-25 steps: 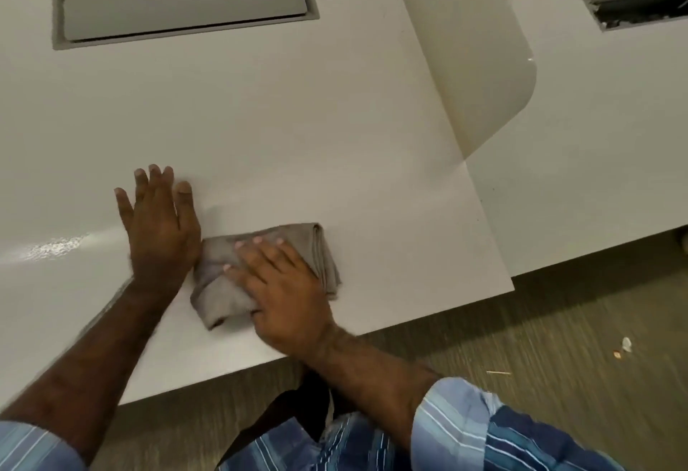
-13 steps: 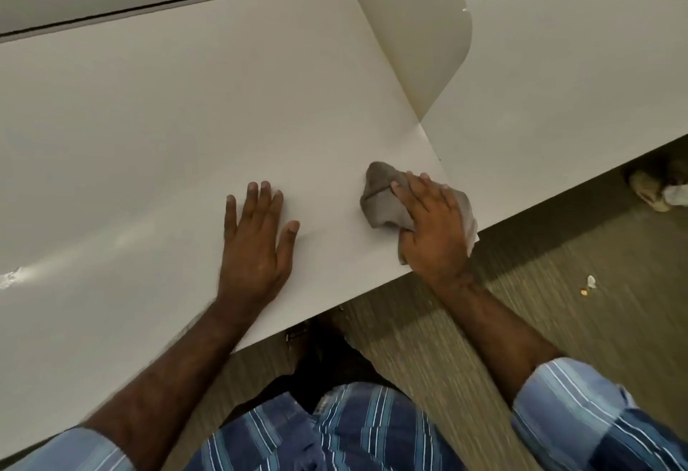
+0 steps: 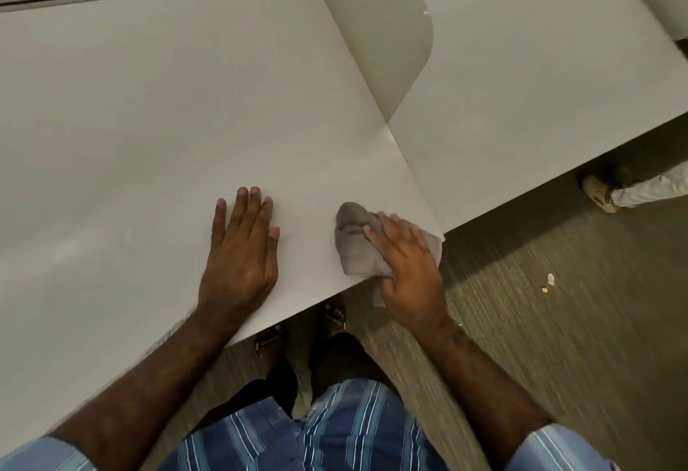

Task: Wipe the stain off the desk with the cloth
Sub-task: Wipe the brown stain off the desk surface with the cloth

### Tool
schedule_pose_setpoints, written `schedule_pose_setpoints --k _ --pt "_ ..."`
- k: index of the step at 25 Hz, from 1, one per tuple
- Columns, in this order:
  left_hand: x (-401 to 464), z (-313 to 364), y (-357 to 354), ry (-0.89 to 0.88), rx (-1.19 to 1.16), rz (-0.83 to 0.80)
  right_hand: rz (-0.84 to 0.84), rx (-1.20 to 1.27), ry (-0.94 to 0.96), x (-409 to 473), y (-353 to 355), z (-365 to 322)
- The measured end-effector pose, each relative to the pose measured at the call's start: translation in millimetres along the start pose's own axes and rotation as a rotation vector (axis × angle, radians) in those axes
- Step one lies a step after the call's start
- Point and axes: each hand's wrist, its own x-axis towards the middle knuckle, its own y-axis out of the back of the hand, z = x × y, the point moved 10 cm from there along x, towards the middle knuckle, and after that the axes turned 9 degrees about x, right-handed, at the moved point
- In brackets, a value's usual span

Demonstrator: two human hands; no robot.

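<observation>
The right hand [image 3: 407, 266] presses down on the grey cloth [image 3: 355, 243], with its fingers curled over it and holding it. The cloth is bunched up at the near right corner of the worktop [image 3: 149, 106], low and right of the middle of the frame. A bit of it hangs over the edge.

The left hand [image 3: 242, 247] lies flat and open on the worktop, just left of the cloth, holding nothing. It seems to be steadying the person.

I cannot see any stain on the white top around the hands. So the wiping looks nearly done, or the stain is under the cloth. One more look under the cloth may be all that is left.

Beyond the worktop, lower right, is the floor [image 3: 558, 321] with small crumbs [image 3: 549, 280].
</observation>
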Motion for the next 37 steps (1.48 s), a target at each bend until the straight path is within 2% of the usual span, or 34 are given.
schedule_pose_setpoints --k 3,7,10,12,16,20,22,25,27,29,32,33,34,37 --pt "1.2 2.8 2.6 -0.004 0.002 0.012 0.059 -0.033 -0.031 54.2 18.5 20.1" --pt "1.0 2.2 7.1 0.039 0.008 0.005 0.029 -0.123 -0.039 126.6 29.4 43.0" --pt "2.5 5.0 9.2 0.056 0.026 -0.013 0.035 -0.021 -0.084 169.2 45.1 63.7" --pt "3.5 7.4 9.2 0.057 0.058 -0.033 0.017 0.071 -0.056 155.9 44.9 69.8" --pt "5.9 19.1 10.5 0.151 0.069 -0.004 -0.035 0.248 -0.050 56.6 47.4 91.8" --pt "25.7 73.1 -2.4 0.238 -0.016 0.041 -0.162 0.360 -0.097 -3.7 57.0 125.9" --pt "40.5 101.7 -15.4 0.254 -0.037 0.040 -0.102 0.437 -0.193 -4.4 71.4 153.4" --pt "51.0 116.9 -29.2 0.278 0.019 0.026 0.032 0.746 -0.524 12.7 83.1 201.5" --pt "48.3 114.5 -28.1 0.302 0.031 0.054 0.079 0.805 -0.609 32.4 87.9 214.4" --pt "48.3 113.0 -26.3 0.310 0.043 0.060 -0.032 0.814 -0.489 53.9 82.9 195.3" --pt "50.6 116.2 -28.7 0.301 0.076 0.032 -0.411 0.771 -0.143 41.9 54.8 131.6" --pt "50.9 117.3 -28.7 0.292 0.083 0.030 -0.474 0.752 -0.085 31.1 49.8 121.3" --pt "51.2 117.5 -28.3 0.286 0.087 0.028 -0.483 0.783 -0.087 25.2 48.6 119.0" --pt "50.7 117.3 -26.4 0.298 0.081 0.023 -0.397 0.973 -0.322 33.1 44.5 137.3"
